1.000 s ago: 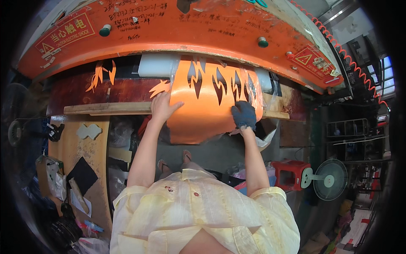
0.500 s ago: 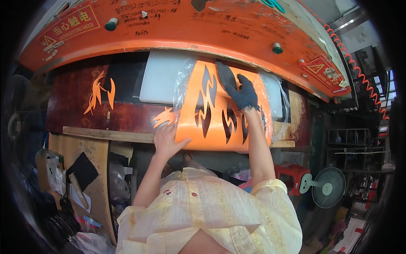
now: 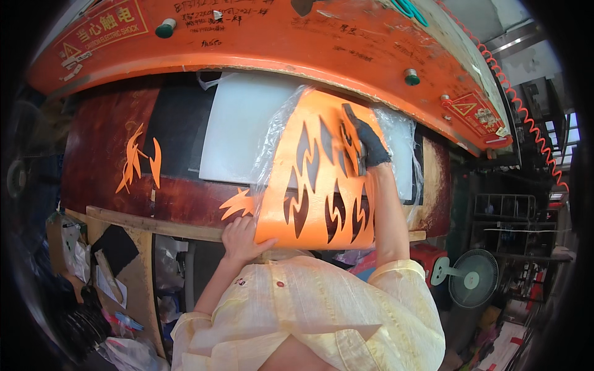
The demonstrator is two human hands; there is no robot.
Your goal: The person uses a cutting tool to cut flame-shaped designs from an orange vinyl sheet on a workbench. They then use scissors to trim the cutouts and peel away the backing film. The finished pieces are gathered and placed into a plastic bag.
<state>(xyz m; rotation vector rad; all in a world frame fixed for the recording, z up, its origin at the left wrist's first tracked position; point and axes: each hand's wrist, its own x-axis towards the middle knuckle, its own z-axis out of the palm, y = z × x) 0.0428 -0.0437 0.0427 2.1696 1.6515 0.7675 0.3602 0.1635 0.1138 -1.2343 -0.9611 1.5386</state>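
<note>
An orange sheet (image 3: pixel 279 210) with several flame-shaped openings lies over clear plastic film (image 3: pixel 272 167), its near end hanging over the table edge. In its upper right part, my right hand (image 3: pixel 372 148), in a dark glove, is closed on a narrow, dark, curved cutting die (image 3: pixel 354 133), tilted on edge and partly blurred. Orange shows inside the die's outline. My bare left hand (image 3: pixel 241 240) lies flat at the sheet's near left corner, thumb out on the orange, fingers stretched beside a jagged orange cut-out (image 3: pixel 237 204).
Under the sheet and film is a white board (image 3: pixel 234 133). More orange cut-outs (image 3: pixel 133 157) lie on the dark red table (image 3: pixel 102 164) at left. An orange machine beam (image 3: pixel 260 49) with green buttons spans the far side. A fan (image 3: pixel 473 278) stands at the right.
My right hand has drawn the die rightward and nearer, off a flame-shaped opening that now shows dark. My left hand stays at the sheet's corner. The whole view has shifted slightly.
</note>
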